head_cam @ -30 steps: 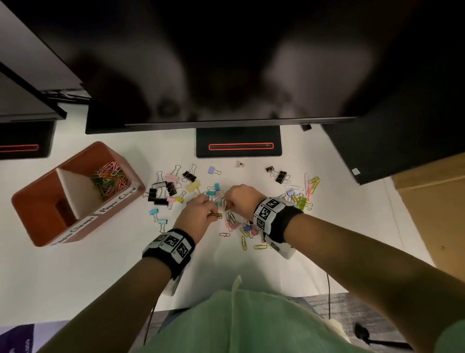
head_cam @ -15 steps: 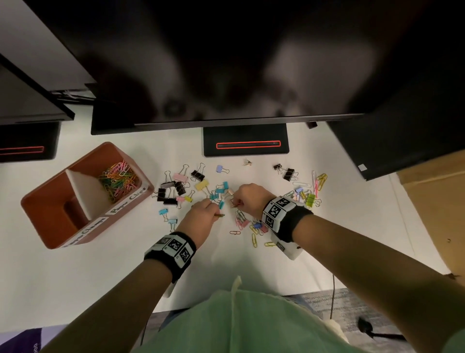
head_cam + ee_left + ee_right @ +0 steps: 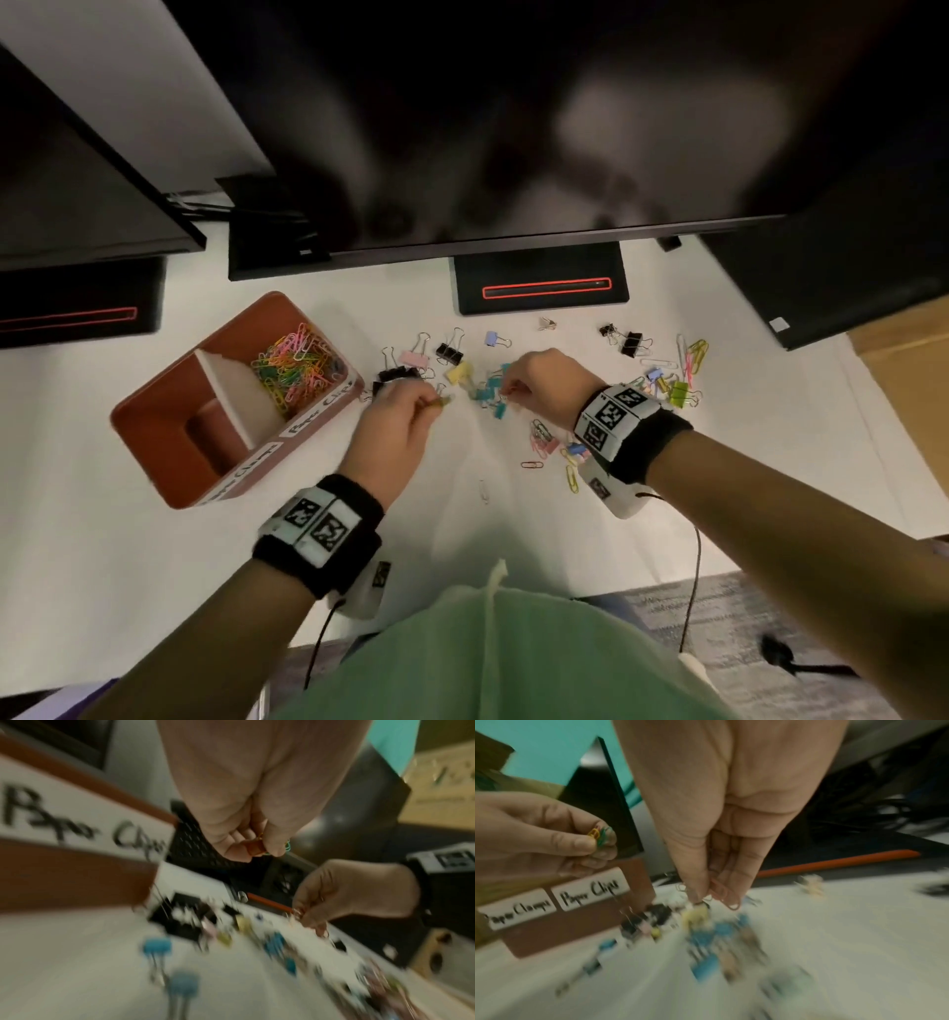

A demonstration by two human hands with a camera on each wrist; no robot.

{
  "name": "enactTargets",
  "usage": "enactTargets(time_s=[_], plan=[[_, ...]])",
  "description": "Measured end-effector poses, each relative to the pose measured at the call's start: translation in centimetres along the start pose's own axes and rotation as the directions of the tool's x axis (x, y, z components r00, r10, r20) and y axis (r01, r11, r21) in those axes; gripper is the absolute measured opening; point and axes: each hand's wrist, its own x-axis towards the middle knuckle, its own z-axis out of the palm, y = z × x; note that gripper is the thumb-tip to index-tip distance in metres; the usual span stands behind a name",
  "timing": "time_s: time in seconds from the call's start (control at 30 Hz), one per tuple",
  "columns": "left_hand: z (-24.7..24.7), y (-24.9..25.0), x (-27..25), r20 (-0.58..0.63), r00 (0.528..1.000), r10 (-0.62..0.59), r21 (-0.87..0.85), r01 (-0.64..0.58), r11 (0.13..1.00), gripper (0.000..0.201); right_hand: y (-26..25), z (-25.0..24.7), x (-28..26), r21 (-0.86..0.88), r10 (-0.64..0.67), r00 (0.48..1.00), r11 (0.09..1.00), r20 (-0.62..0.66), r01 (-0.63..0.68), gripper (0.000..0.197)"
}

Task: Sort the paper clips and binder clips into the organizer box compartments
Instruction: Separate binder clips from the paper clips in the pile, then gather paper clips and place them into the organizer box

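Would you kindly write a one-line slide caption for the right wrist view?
Right hand pinches a pink paper clip above scattered binder clips while left hand holds coloured paper clips beside the labelled organizer box.

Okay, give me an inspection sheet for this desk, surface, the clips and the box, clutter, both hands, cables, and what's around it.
Surface: white desk, strewn with clips.
Job's things: brown organizer box, its "Paper Clips" compartment holding colored paper clips, the other compartment looks empty; binder clips and loose paper clips lie mixed on the desk.
Clutter: nothing seen.
Grippers: left hand pinches yellow and green paper clips; right hand pinches a pink paper clip.
Cables: thin black cables from both wristbands.
Surroundings: monitors above, cardboard right.
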Motion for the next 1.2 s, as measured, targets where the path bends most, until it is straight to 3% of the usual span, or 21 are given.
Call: enactTargets(time_s=[0.1, 0.23, 0.33, 0.4, 0.47, 0.6, 0.67, 0.77, 0.87, 0.97, 1.1, 1.2], plan=[[-5.6, -1.8, -0.1, -0.162, 0.984, -0.076, -0.030, 0.072, 0.997, 0.007, -5.2, -1.7, 1.8, 0.020, -0.114, 0.990, 0.993, -0.085, 0.116, 0.018], [-11.6, -4.6, -0.3, -0.278, 0.913, -0.298, -0.036, 0.300, 0.953, 0.010, -13.6, -2.7, 5.8, 0.103, -0.276, 0.940, 0.948, -0.200, 0.300, 0.016], [-13.1, -6.8, 0.4, -0.247, 0.875, -0.416, -0.052, 0.417, 0.908, 0.017, -18.5, -2.0, 9.0, 0.114, -0.283, 0.938, 0.944, -0.200, 0.309, 0.019], [-13.2, -7.7, 0.8, -0.152, 0.872, -0.466, -0.080, 0.459, 0.885, 0.030, -20.1, -1.1, 10.6, 0.125, -0.235, 0.961, 0.959, -0.143, 0.253, 0.029], [-13.3, -7.7, 0.9, -0.142, 0.888, -0.438, 0.016, 0.444, 0.896, 0.037, -20.3, -0.5, 11.1, 0.153, -0.216, 0.969, 0.960, -0.123, 0.233, 0.038], [-13.1, -5.9, -0.1, -0.221, 0.955, -0.197, -0.004, 0.201, 0.980, 0.030, -17.2, -0.4, 8.5, 0.234, -0.268, 0.927, 0.914, -0.263, 0.331, 0.025], [-11.7, -4.9, -0.7, -0.132, 0.987, -0.088, -0.027, 0.085, 0.996, 0.027, -13.8, -0.5, 6.3, 0.230, -0.242, 0.917, 0.919, -0.316, 0.321, 0.017], [-8.1, -3.5, -0.8, 0.064, 0.997, 0.051, -0.021, -0.049, 0.999, 0.024, -7.1, -0.1, 2.4, 0.188, -0.119, 0.949, 0.966, -0.291, 0.179, 0.012], [-3.8, -2.3, -0.3, 0.310, 0.944, 0.116, 0.039, -0.135, 0.990, 0.025, -1.1, 0.6, -1.7, 0.108, 0.043, 0.993, 0.994, -0.114, -0.031, 0.018], [0.7, -1.5, 0.0, 0.501, 0.860, 0.100, 0.068, -0.155, 0.986, 0.023, 3.0, 1.3, -5.0, 0.041, 0.159, 0.987, 0.986, 0.020, -0.160, 0.029], [4.6, -1.2, -0.1, 0.656, 0.754, 0.034, 0.134, -0.160, 0.978, 0.025, 5.5, 2.5, -7.2, -0.014, 0.119, 0.988, 0.993, 0.097, -0.118, 0.036], [5.9, -1.3, -0.1, 0.644, 0.765, 0.001, 0.155, -0.131, 0.979, 0.016, 6.7, 3.3, -7.6, -0.095, 0.071, 0.994, 0.994, 0.086, -0.063, 0.036]])
